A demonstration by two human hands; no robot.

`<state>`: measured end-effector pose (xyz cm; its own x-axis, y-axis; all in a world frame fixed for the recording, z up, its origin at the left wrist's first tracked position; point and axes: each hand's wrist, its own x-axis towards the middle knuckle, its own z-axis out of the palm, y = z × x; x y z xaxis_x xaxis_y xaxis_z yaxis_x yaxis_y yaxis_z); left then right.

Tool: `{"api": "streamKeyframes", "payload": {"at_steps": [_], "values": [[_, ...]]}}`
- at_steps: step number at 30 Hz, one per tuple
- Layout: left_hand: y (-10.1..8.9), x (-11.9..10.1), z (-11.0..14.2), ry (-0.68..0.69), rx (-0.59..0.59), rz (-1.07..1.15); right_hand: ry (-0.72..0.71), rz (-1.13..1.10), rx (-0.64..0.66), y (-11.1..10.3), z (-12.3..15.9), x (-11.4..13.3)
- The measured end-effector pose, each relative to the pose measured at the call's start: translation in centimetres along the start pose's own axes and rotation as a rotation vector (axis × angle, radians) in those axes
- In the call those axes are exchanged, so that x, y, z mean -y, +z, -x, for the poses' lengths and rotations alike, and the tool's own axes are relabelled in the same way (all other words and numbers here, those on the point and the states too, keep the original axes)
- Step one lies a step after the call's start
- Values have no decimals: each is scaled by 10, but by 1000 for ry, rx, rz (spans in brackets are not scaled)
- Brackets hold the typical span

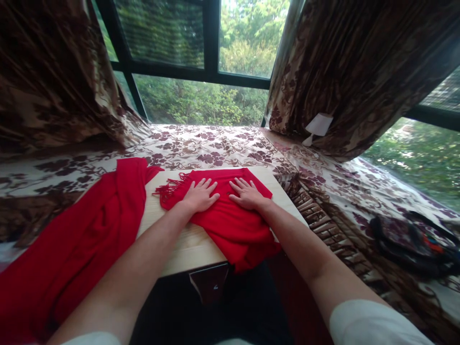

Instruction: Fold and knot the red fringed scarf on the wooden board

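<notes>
A red scarf [223, 220] with a fringe at its left end lies on the pale wooden table [190, 244]. My left hand [201, 195] rests flat on its left part, fingers spread, close to the fringe. On the right part, my right hand [247, 193] also lies flat with the fingers apart. The scarf is folded over at the back and sags past the table's front edge at the lower right. Some creases run across it below my hands. Neither hand grips the fabric.
Another red cloth [108, 225] drapes over the table's left side. Behind is a ledge with a floral cover [212, 146], below the windows. A small white lamp [319, 125] stands at the right rear. A dark bag [413, 244] lies at the far right.
</notes>
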<state>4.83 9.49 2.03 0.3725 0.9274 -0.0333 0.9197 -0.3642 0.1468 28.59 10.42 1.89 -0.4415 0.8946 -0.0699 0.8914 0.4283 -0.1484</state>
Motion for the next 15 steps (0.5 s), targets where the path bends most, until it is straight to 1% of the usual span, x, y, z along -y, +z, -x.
{"api": "streamKeyframes", "payload": {"at_steps": [2, 4, 6, 8, 9, 10, 13, 15], "values": [[-2, 4, 14, -53, 1, -13, 5, -29, 31, -7, 0, 0], [-4, 9, 31, -91, -7, -22, 26, -61, 17, -15, 2, -2], [-4, 15, 48, -146, -34, -31, 71, -78, -82, -21, 10, -7], [0, 20, 64, -216, -63, -44, 132, -83, -191, -22, 24, -13], [3, 22, 70, -244, -74, -47, 167, -83, -215, -20, 32, -16], [6, 24, 75, -260, -88, -49, 201, -83, -212, -16, 40, -18], [15, 25, 83, -254, -127, -47, 275, -77, -137, 0, 60, -22], [17, 25, 84, -248, -138, -42, 292, -75, -111, 9, 66, -22]]}}
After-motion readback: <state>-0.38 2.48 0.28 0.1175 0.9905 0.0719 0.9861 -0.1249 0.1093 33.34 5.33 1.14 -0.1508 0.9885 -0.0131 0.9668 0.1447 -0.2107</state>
